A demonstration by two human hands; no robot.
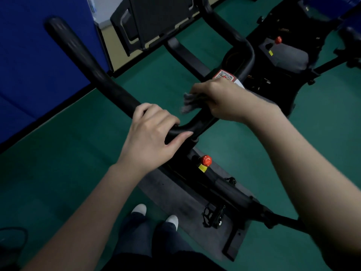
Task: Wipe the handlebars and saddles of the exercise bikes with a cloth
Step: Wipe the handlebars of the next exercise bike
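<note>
Black handlebars (109, 83); grey cloth (190, 103); green floor (58, 153); blue wall panel (35, 61); red knob (206, 160) above a yellow tag (202, 168); white shoes (139, 209); grey mat (175, 194).

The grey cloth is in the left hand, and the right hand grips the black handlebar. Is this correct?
Not quite: the hands are swapped. The head view shows the grey cloth in the right hand, and the left hand grips the black handlebar.
</note>
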